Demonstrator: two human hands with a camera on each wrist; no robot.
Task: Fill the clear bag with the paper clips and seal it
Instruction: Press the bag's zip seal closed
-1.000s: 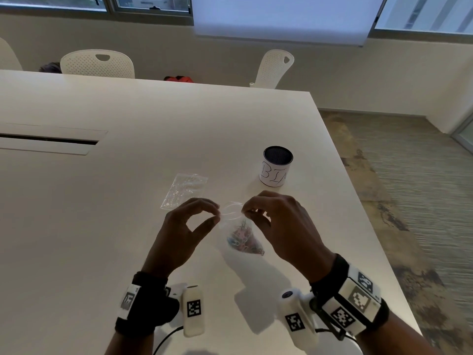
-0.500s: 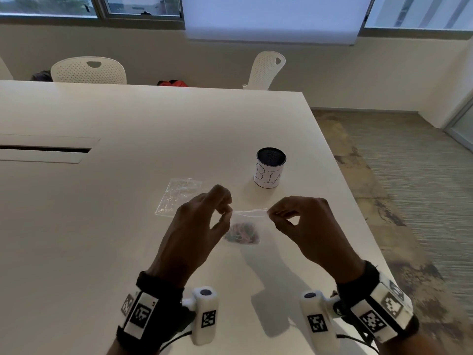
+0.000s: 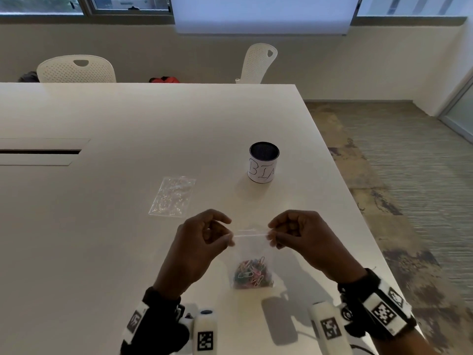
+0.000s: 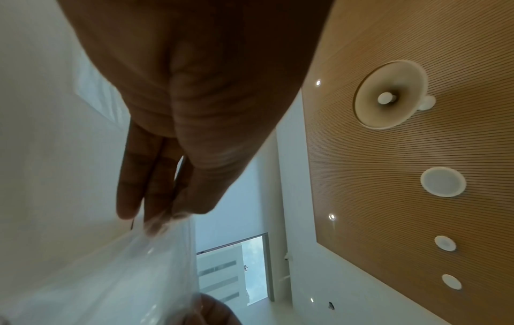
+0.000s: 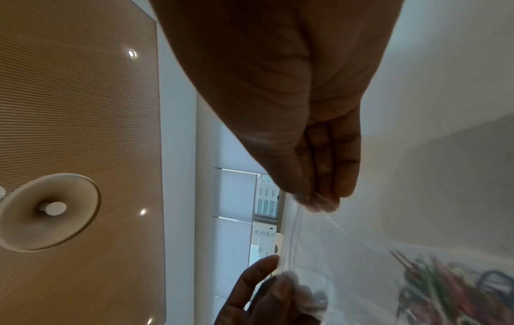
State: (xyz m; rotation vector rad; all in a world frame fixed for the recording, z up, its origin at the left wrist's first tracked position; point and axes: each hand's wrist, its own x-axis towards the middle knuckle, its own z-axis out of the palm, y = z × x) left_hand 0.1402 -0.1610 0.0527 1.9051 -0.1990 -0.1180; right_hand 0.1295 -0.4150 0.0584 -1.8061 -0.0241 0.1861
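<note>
A small clear bag (image 3: 252,249) hangs above the white table (image 3: 128,139), stretched flat between my two hands. Several coloured paper clips (image 3: 252,274) sit bunched in its bottom. My left hand (image 3: 225,238) pinches the left end of the bag's top strip; my right hand (image 3: 272,237) pinches the right end. The left wrist view shows my left fingertips (image 4: 155,220) closed on the clear bag (image 4: 133,274). In the right wrist view my right fingertips (image 5: 319,202) pinch the clear bag (image 5: 333,252), with the paper clips (image 5: 456,290) at lower right and my left hand (image 5: 267,283) below.
A second clear bag (image 3: 172,196) lies flat on the table beyond my left hand. A dark cup with a white label (image 3: 263,162) stands farther back on the right. The table's right edge runs close by my right wrist. White chairs (image 3: 76,69) stand at the far side.
My hands have drawn apart and stretched the bag's top strip taut. The bag with the clips now hangs straight down between them, nearer to me.
</note>
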